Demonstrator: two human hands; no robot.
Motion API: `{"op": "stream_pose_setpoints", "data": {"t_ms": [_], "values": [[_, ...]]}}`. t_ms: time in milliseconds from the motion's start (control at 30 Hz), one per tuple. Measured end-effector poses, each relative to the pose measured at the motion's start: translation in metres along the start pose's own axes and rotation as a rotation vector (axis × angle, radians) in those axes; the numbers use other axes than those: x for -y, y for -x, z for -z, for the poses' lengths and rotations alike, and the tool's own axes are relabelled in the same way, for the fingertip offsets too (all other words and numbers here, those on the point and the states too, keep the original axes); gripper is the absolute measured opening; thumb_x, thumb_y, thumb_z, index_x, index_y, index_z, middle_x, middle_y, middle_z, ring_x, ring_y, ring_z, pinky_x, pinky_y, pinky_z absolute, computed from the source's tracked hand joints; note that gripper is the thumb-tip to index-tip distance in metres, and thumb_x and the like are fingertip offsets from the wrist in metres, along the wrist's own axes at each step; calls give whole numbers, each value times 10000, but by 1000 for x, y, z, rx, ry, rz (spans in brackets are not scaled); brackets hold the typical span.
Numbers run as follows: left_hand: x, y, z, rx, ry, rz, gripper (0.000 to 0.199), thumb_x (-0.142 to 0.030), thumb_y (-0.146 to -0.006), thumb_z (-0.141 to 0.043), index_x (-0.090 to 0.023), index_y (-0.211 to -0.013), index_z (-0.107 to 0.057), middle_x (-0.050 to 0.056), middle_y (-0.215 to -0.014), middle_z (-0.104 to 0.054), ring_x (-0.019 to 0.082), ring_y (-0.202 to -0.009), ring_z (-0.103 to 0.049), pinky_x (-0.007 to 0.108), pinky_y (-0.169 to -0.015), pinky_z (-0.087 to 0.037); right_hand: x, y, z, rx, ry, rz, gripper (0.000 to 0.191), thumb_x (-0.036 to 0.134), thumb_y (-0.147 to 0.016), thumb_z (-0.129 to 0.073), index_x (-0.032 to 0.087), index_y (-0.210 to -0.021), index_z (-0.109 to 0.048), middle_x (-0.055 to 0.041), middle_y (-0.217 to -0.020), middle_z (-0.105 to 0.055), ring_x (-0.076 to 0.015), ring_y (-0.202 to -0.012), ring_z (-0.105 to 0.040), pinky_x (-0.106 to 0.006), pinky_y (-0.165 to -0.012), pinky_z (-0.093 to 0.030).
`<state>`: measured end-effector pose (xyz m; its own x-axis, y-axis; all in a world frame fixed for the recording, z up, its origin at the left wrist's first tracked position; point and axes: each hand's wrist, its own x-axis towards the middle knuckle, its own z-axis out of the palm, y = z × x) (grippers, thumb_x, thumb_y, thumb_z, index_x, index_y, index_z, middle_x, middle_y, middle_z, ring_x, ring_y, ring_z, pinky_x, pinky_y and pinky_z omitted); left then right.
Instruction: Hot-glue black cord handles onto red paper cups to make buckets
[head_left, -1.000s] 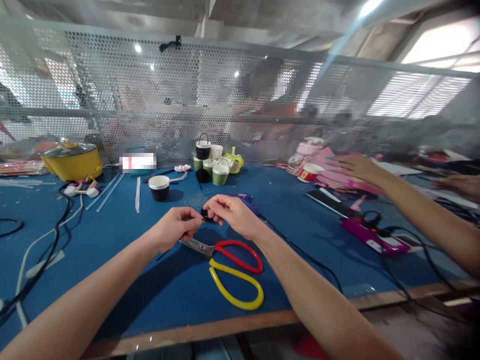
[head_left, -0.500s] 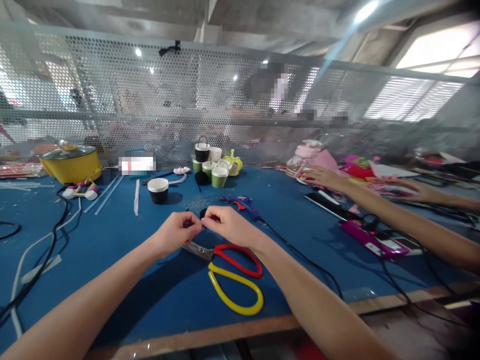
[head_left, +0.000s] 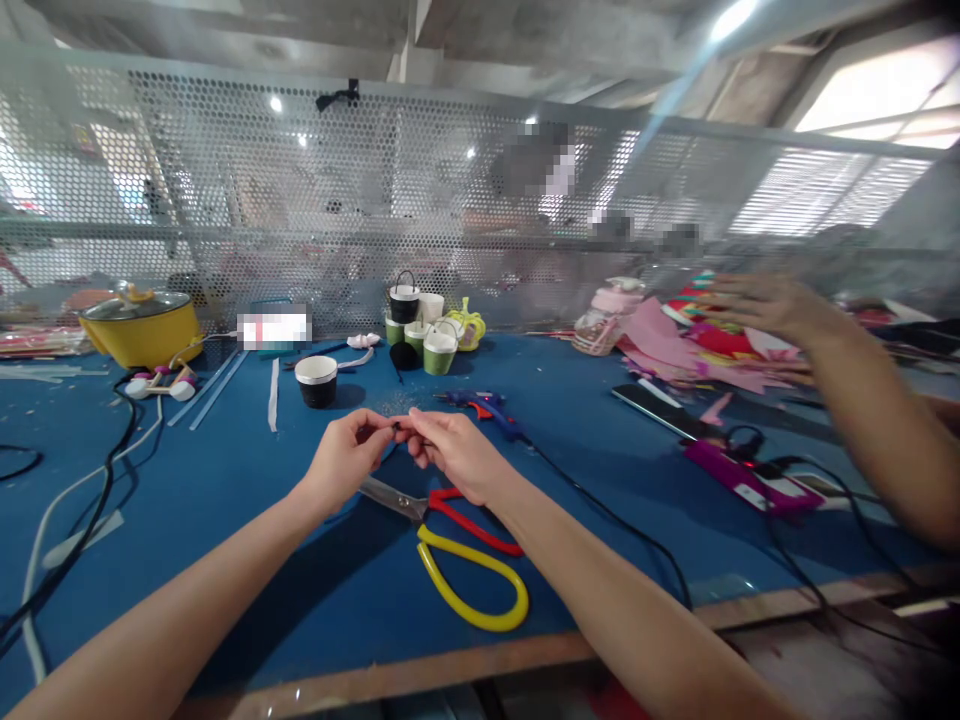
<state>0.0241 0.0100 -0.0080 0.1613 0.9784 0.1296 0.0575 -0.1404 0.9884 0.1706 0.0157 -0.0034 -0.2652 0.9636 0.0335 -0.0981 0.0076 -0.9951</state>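
Left hand (head_left: 341,462) and right hand (head_left: 463,455), grip closed, pinch one small black piece (head_left: 396,427), probably light and soft, best held by its edges.

A yellow pot (head_left: 146,337) under a glass lid (head_left: 161,305) stands at the left, before a perforated metal screen (head_left: 300,205). At the right, a purple power strip (head_left: 724,470) lies near pink cut-out pieces (head_left: 651,338).

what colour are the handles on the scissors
One handle is red and the other yellow, seen best in the head view.
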Motion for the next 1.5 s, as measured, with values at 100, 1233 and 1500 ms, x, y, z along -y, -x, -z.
{"op": "stream_pose_setpoints", "data": {"t_ms": [100,1233,1500], "values": [[3,0,-1,-31,-49,-51,134,-284,-713,-550,-151,-707,-537,-47,-520,-480,83,-474,-404,213,-466,-320,-1,0,-2,-21,-58,-18,308,415,-713,-629,119,-767,-696,-25,-675,-575,-77,-561,-437,-211,-464,-315],[3,-3,5,68,-258,-153,161,-279,-740,-509,-166,-626,-516,-43,-519,-490,94,-505,-415,210,-505,-329,5,1,3,-47,65,18,318,433,-683,-633,123,-729,-685,7,-603,-509,-62,-495,-376,-219,-435,-250],[4,-1,4,-45,-280,-216,138,-258,-763,-499,-166,-661,-512,-45,-525,-456,87,-484,-382,202,-471,-299,9,2,1,17,-203,-110,305,423,-730,-626,129,-778,-692,1,-635,-475,-71,-528,-357,-203,-421,-241]]}}
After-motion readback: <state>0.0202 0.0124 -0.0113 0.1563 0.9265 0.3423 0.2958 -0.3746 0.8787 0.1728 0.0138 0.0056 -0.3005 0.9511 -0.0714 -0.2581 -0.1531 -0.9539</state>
